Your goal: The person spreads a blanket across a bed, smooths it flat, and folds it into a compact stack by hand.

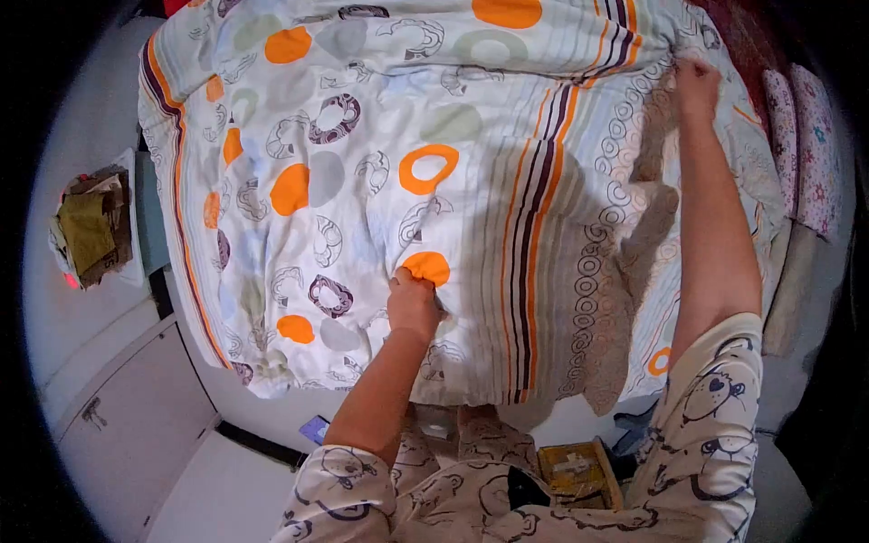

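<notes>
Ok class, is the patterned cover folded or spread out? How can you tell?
Spread, though wrinkled: the patterned cover lies broad, with striped bands toward both sides, and the left hand and right hand grip it apart.

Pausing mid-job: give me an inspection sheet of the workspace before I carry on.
Surface: mostly hidden under the cover; dark red fabric shows at the far right.
Job's things: patterned cover, spread wide, wrinkled, with folds near both hands.
Clutter: floral fabric item beside the cover, right; yellow-brown package at left; small purple item and yellowish box below the near edge.
Grips: left grip closed on cloth near the near edge; right grip closed on cloth near the far right, fingertips hard to see.
Cables: nothing seen.
Surroundings: pale cabinet at lower left; picture edges are dark.
</notes>
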`<action>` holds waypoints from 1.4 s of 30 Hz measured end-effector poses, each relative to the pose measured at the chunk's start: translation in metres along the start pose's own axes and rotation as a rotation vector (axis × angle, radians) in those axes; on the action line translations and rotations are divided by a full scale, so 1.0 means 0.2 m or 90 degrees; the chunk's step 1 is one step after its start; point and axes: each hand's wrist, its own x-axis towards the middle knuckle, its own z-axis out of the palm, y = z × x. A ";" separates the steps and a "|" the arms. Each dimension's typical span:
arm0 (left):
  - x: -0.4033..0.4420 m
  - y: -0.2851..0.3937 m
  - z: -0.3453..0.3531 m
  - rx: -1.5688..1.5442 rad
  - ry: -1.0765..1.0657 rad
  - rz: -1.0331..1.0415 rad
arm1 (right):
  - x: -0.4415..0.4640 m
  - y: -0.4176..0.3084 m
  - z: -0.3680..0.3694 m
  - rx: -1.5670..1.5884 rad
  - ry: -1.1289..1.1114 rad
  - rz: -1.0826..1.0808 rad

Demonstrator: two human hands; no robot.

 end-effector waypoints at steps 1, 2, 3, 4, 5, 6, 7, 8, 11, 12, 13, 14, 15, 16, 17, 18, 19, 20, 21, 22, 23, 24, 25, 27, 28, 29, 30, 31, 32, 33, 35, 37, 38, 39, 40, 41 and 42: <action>0.00 -0.01 0.01 0.005 -0.009 0.000 | -0.10 0.04 0.05 0.041 -0.015 -0.049; 0.00 -0.02 0.02 -0.011 0.006 0.002 | -0.26 0.00 0.11 0.079 -0.029 -0.101; 0.01 -0.02 0.04 -0.030 0.022 0.004 | -0.50 -0.08 0.08 -0.032 -0.059 -0.180; 0.01 -0.01 0.04 -0.033 0.015 0.006 | -0.75 -0.09 0.03 0.019 -0.125 -0.219; 0.00 0.00 0.02 -0.020 0.016 0.001 | -1.00 -0.15 -0.09 -0.086 -0.151 -0.277; 0.00 0.00 0.02 -0.005 0.017 -0.006 | -1.17 -0.16 -0.15 -0.189 -0.178 -0.333; 0.01 -0.02 0.04 -0.002 0.020 -0.001 | -1.27 -0.05 -0.12 -0.191 -0.184 -0.328; 0.01 -0.02 0.05 0.005 0.006 0.000 | -1.39 0.09 -0.10 -0.272 -0.267 -0.333; 0.01 -0.01 0.01 0.002 0.003 0.019 | -1.45 0.11 -0.03 -0.323 -0.336 -0.280; 0.02 -0.01 0.00 0.011 0.009 0.032 | -1.40 0.07 0.00 -0.300 -0.324 -0.242; 0.03 -0.01 0.02 0.027 0.008 0.029 | -1.36 0.02 -0.03 -0.302 -0.355 -0.238; 0.02 -0.01 0.02 0.043 0.005 0.024 | -1.35 0.03 -0.09 -0.307 -0.347 -0.226; 0.03 -0.02 0.02 0.069 -0.012 0.034 | -1.34 0.03 -0.14 -0.209 -0.373 -0.221; 0.04 -0.02 0.03 0.072 -0.013 0.048 | -1.33 0.04 -0.21 -0.111 -0.397 -0.218; 0.04 -0.02 0.04 0.083 -0.013 0.041 | -1.37 0.04 -0.32 -0.058 -0.330 -0.262; 0.05 -0.03 0.04 0.093 -0.013 0.033 | -1.45 0.06 -0.45 -0.065 -0.315 -0.262; 0.06 -0.03 0.04 0.103 -0.020 0.037 | -1.56 0.08 -0.58 -0.073 -0.300 -0.263; 0.05 -0.04 0.04 0.102 -0.021 0.050 | -1.70 0.13 -0.69 -0.065 -0.316 -0.236; 0.05 -0.04 0.04 0.092 -0.013 0.063 | -1.86 0.18 -0.77 -0.054 -0.329 -0.208; 0.05 -0.05 0.03 0.084 -0.004 0.075 | -2.04 0.20 -0.85 -0.097 -0.395 -0.194; 0.05 -0.05 0.03 0.078 0.009 0.071 | -2.19 0.22 -0.89 -0.138 -0.460 -0.175; 0.05 -0.04 0.03 0.085 0.009 0.081 | -2.30 0.21 -0.91 -0.140 -0.452 -0.167; 0.06 -0.04 0.03 0.087 0.004 0.067 | -2.39 0.20 -0.91 -0.188 -0.479 -0.129; 0.04 -0.05 0.03 0.098 0.006 0.061 | -2.48 0.16 -0.87 -0.233 -0.495 -0.084; 0.02 -0.05 0.04 0.085 0.029 0.073 | -2.47 0.16 -0.83 -0.231 -0.453 -0.068; -0.01 -0.05 0.05 0.073 0.047 0.091 | -2.48 0.15 -0.83 -0.233 -0.411 -0.044; -0.07 -0.08 0.12 0.039 0.105 0.134 | -2.50 0.15 -0.83 -0.239 -0.392 -0.031; -0.14 -0.13 0.20 -0.001 0.169 0.179 | -2.50 0.17 -0.82 -0.233 -0.398 -0.037; -0.25 -0.19 0.30 -0.006 0.307 0.351 | -2.50 0.19 -0.81 -0.227 -0.406 -0.046; -0.34 -0.25 0.41 0.051 0.273 0.412 | -2.49 0.20 -0.78 -0.204 -0.435 0.007; -0.59 -0.29 0.50 0.061 0.127 0.552 | -2.44 0.12 -0.77 -0.232 -0.448 0.040; -0.69 -0.29 0.51 0.111 0.114 0.487 | -2.44 0.13 -0.75 -0.119 -0.445 0.021; -0.70 -0.29 0.50 0.166 0.146 0.426 | -2.40 0.07 -0.80 -0.126 -0.436 0.025; -0.68 -0.29 0.46 0.163 0.147 0.434 | -2.32 -0.06 -0.89 -0.081 -0.537 0.036; -0.65 -0.29 0.40 0.058 0.125 0.452 | -2.27 -0.13 -0.95 -0.033 -0.639 0.043; -0.64 -0.31 0.34 -0.046 0.104 0.467 | -2.30 -0.16 -0.96 -0.070 -0.608 0.023; -0.63 -0.33 0.27 -0.046 0.112 0.465 | -2.31 -0.19 -0.99 -0.069 -0.606 0.015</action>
